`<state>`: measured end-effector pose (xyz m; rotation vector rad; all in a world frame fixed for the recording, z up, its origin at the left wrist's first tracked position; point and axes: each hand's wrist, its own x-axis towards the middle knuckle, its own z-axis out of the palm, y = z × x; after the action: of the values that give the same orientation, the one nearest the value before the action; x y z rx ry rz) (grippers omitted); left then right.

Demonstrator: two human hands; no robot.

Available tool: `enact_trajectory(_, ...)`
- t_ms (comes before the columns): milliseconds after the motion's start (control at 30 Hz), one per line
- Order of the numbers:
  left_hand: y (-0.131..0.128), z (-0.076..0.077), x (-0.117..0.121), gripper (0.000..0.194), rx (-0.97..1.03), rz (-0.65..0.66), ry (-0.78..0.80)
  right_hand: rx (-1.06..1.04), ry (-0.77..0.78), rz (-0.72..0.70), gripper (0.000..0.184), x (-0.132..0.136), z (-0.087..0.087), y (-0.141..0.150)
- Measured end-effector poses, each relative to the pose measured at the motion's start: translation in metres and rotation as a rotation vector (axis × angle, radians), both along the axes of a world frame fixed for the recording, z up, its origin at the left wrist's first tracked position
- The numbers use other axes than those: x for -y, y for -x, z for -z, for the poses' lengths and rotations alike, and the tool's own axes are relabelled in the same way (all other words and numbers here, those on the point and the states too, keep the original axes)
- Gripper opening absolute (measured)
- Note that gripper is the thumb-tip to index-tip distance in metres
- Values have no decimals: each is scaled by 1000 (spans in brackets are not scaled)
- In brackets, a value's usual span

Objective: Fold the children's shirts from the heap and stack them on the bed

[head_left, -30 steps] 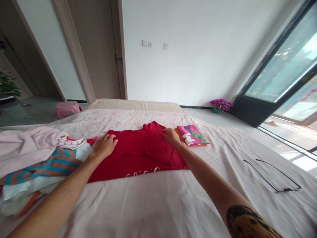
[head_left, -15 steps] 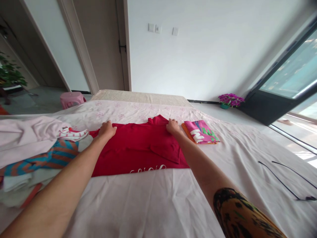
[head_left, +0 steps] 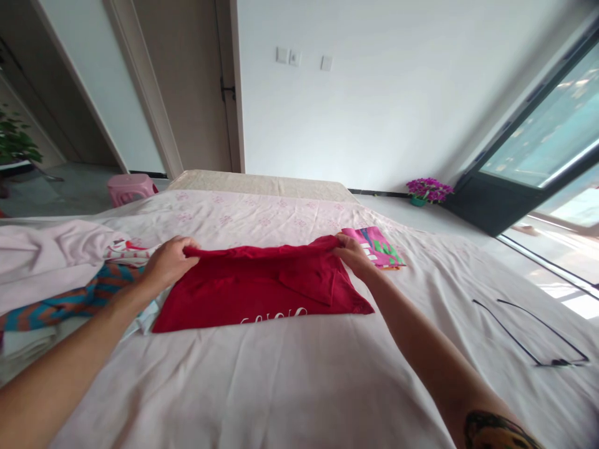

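Shirt: red shirt (head_left: pixel 262 293) lying partly folded on the bed (head_left: pixel 290 386), far edge raised off the sheet, near edge flat.
Handling: I judge it light, soft and limp; it will sag wherever it is not held, and should slide easily on the sheet.
Where to hold: I'd take the two far corners, pinching the doubled cloth.
Left hand: my left hand (head_left: pixel 167 262) is closed, pinching the far left corner.
Right hand: my right hand (head_left: pixel 352 254) is closed, pinching the far right corner.
Writing: white lettering along the near edge, upside down and partly folded under; I cannot read it.
Beside: folded pink cloth (head_left: pixel 377 246) just past the right hand, with large white letters cut off by the fold.
Left: pile of clothes (head_left: pixel 56 280), striped and pale pink.
Right: black hanger (head_left: pixel 531 330) on the sheet, well apart.
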<state>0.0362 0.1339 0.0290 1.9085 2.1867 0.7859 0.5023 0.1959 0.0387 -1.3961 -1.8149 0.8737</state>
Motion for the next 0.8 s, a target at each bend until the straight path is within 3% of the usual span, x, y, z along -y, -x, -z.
enact_trajectory(133, 9, 13, 51, 15, -201, 332, -11, 249, 25, -182, 29, 44, 7, -28)
enact_trajectory(233, 2, 19, 72, 18, -249, 412, 7, 401, -103, -123, 33, 57, 9, -23)
enact_trajectory(333, -3, 19, 78, 20, -221, 379, -47, 408, -135, -52, 16, 60, 6, -11)
enact_trajectory(533, 9, 19, 81, 21, -132, 331, -37, 59, -30, -9, 24, 70, 7, -19)
enact_trajectory(800, 6, 16, 88, 22, -279, 271, 19, 198, -48, 8, 30, 100, 15, -12)
